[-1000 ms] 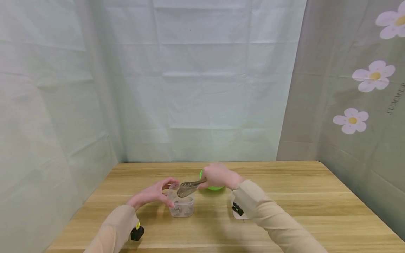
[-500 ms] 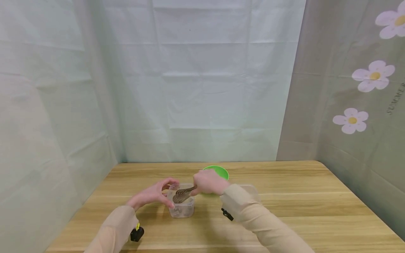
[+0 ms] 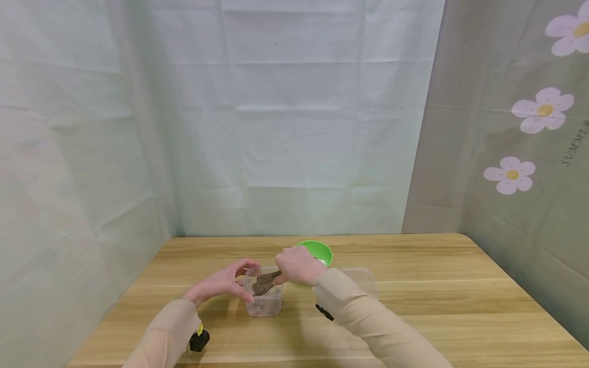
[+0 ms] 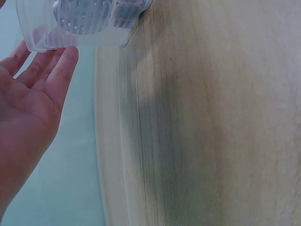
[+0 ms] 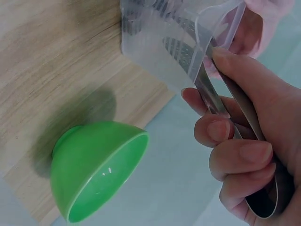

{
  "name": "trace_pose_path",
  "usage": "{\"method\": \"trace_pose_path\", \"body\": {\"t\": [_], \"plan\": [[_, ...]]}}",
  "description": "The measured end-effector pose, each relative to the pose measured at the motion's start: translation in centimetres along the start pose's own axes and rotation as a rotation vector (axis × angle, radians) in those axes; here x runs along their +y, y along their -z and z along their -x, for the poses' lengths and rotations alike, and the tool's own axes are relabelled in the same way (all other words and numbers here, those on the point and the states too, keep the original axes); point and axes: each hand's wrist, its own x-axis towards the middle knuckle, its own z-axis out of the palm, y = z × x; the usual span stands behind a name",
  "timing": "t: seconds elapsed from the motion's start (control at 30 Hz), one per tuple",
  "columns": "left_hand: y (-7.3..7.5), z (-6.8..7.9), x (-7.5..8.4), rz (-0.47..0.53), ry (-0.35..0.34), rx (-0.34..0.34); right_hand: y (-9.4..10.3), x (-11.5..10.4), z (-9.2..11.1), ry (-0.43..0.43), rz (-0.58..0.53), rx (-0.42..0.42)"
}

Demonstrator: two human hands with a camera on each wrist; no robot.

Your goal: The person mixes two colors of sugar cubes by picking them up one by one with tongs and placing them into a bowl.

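My left hand [image 3: 222,282] holds a clear plastic container [image 3: 267,307] by its left side, thumb at the front and fingers behind. In the left wrist view its fingertips lie against the container wall [image 4: 101,40]. My right hand [image 3: 300,266] grips metal tongs [image 5: 242,101], fingers curled round both arms. The perforated tong heads [image 3: 264,287] reach down inside the container, seen through its wall in the right wrist view. Clear lumps show faintly at the container's bottom. The tongs' heads stand slightly apart.
Behind my right hand stands a green bowl [image 3: 317,249] with something small and whitish in it. A clear, flat, lid-like plastic piece [image 3: 365,281] lies right of it, partly under my right sleeve. Curtains [image 3: 294,153] hang behind the wooden table [image 3: 437,286].
The tongs in my right hand have come left and down from above the rim into the container. The bowl and the clear flat piece are less covered now. My left hand has stayed put.
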Motion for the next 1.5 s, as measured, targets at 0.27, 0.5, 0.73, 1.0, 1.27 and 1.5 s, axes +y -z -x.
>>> {"method": "trace_pose_path", "body": {"t": [0.27,0.5,0.73,1.0,1.27,1.5], "plan": [[0.1,-0.1,-0.1,0.008,0.016,-0.004,0.1,-0.4,-0.1,-0.021,-0.04,-0.063],[0.1,-0.2,-0.3,0.022,0.025,-0.008,0.4,-1.0,-0.2,-0.011,0.048,-0.06],[0.2,-0.1,-0.4,0.024,0.02,-0.008,0.1,-0.7,-0.1,0.037,0.106,-0.018],[0.1,-0.1,-0.3,-0.011,0.019,0.002,0.9,0.6,1.1,0.036,-0.036,-0.012],[-0.1,-0.1,-0.5,-0.004,0.002,0.012,1.3,3.0,2.7,0.07,-0.146,0.054],[-0.2,-0.1,-0.5,0.0,-0.002,0.017,1.6,5.4,4.9,0.08,-0.256,0.139]]}}
